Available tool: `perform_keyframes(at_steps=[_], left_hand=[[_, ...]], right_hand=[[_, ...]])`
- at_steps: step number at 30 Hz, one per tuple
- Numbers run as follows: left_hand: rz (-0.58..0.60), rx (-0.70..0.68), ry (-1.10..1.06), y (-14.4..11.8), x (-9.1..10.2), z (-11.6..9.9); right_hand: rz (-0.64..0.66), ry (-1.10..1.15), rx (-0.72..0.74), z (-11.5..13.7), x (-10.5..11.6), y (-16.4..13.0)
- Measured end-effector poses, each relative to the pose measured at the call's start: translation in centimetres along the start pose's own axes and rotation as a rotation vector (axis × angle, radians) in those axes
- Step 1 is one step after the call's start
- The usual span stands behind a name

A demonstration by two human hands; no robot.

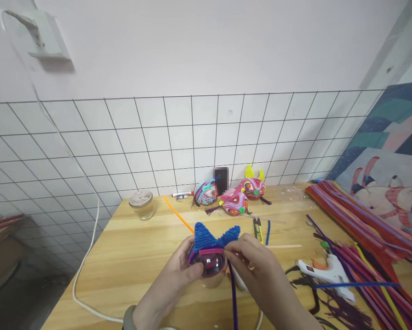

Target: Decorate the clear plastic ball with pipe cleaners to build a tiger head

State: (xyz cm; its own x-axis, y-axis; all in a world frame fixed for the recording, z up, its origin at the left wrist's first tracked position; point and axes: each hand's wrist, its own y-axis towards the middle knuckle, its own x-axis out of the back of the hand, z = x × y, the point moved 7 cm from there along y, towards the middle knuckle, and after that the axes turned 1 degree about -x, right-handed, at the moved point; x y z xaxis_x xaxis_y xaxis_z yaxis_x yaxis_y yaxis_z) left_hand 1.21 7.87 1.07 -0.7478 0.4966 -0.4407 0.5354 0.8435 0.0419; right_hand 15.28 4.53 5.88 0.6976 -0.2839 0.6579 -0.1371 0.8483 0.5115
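Note:
My left hand [185, 270] is wrapped round a shiny, see-through ball [213, 266], its thumb across the front. Two blue pointed ears [206, 237] of coiled pipe cleaner stand on top of the ball. Below them a pink pipe cleaner [211, 251] runs across the ball's upper front. My right hand [249, 256] pinches the right end of this pink strip between thumb and fingers, against the ball. A dark purple pipe cleaner [233, 293] hangs down from the ball's right side. The ball's back is hidden.
Finished colourful ornaments [234, 201] lie by the tiled wall, left of a glass cup's far side. A glass cup [141, 205] stands at left. On the right are a white glue gun [325, 270] and bundles of pipe cleaners [360, 215]. A white cable [89, 256] crosses the table [123, 256].

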Motion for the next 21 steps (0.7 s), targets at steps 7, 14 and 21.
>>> perform_keyframes(at_steps=[7,14,21], left_hand=[[-0.097,0.062,-0.002,-0.12,0.68,0.54],[-0.077,0.076,0.070,-0.05,0.87,0.73],[-0.069,0.071,0.095,-0.01,0.77,0.73]], right_hand=[[0.051,-0.095,0.112,0.90,-0.34,0.14],[0.051,-0.045,0.084,0.62,-0.35,0.08],[0.020,-0.021,0.078,0.21,-0.50,-0.36]])
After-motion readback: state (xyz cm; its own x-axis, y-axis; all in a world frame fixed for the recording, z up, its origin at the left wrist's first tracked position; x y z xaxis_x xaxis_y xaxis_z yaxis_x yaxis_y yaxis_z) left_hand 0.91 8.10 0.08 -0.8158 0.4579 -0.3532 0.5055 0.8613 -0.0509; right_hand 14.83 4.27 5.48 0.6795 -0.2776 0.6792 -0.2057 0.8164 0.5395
